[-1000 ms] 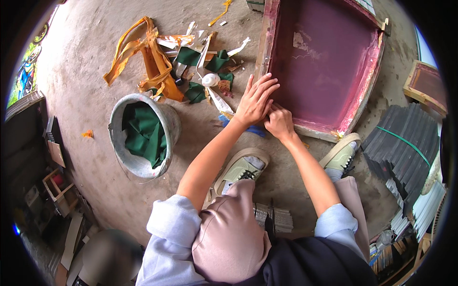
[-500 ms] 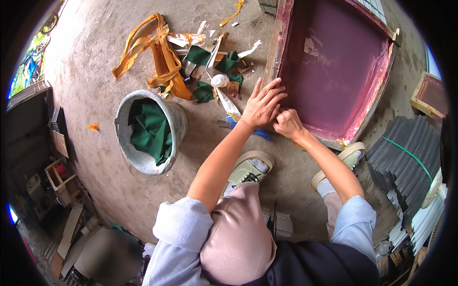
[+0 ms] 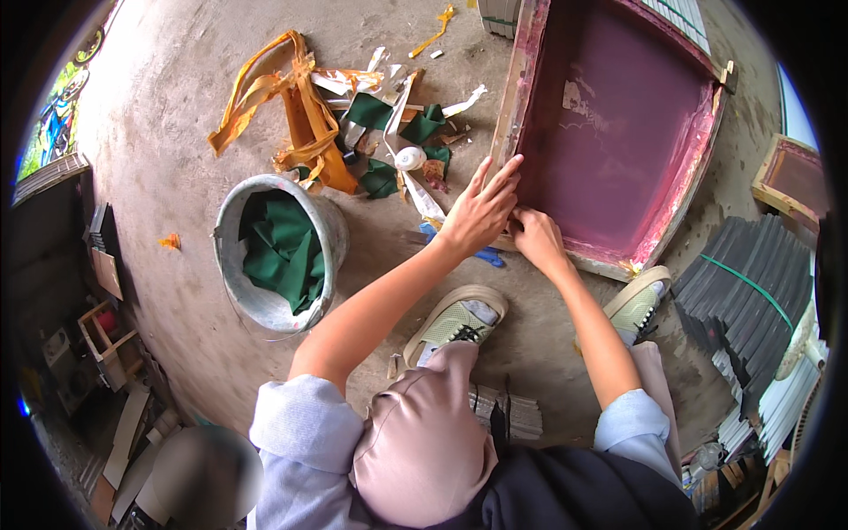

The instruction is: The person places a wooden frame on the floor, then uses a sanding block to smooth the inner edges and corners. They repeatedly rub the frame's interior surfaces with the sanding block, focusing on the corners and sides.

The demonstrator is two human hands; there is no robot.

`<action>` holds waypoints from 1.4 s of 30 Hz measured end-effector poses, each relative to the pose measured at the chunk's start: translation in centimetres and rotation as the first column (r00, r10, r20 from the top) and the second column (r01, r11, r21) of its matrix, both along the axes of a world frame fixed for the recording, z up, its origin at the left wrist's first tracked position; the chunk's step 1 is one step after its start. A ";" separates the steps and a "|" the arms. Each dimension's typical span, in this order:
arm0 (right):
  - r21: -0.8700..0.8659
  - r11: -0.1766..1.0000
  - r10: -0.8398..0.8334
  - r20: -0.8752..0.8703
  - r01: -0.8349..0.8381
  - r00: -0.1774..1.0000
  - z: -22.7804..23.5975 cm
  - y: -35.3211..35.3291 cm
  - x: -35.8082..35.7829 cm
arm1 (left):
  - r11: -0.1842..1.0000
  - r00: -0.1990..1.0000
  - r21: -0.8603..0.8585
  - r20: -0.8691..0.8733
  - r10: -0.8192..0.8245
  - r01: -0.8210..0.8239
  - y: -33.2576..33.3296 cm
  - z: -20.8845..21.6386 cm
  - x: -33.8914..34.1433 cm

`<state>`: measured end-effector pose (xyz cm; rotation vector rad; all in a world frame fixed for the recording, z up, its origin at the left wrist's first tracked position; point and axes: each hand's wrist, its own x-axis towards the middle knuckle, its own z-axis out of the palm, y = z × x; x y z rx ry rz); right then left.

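Observation:
A screen-printing frame with purple-stained mesh and worn wooden rails lies on the floor ahead, slightly to the right. At its near-left corner, my left hand rests on the rail with fingers stretched out along it. Right beside it, my right hand has its fingers bent and drawn together at the inner edge of that corner. Whatever its fingertips hold, if anything, is hidden. Below my left hand, a blue item pokes out, mostly covered.
A stained bucket with green cloth inside stands at left. Beyond it lie torn orange tape strips, green scraps and a white roll. Bundled dark strips and a smaller frame are at right.
My right hand has gone from a tight fist to bent fingers reaching at the corner. My left hand stays on the rail, its fingers slightly shifted. The whole view has moved a little.

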<state>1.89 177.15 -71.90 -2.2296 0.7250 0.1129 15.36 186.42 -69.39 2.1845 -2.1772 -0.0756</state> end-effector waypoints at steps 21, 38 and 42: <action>0.117 0.992 -0.033 -0.164 0.053 0.986 1.3 -0.1 0.8 | 0.950 0.971 0.233 0.067 -0.229 0.207 -4.5 1.0 1.4; 0.102 0.983 -0.136 -0.158 0.153 0.978 0.6 -0.8 2.0 | 0.902 0.738 -0.221 -0.660 0.141 -0.370 0.4 1.5 -0.8; 0.039 0.974 -0.218 -0.112 0.223 0.970 1.1 0.7 2.7 | 0.742 0.650 -0.267 -0.705 0.284 -0.615 -2.1 0.4 -0.2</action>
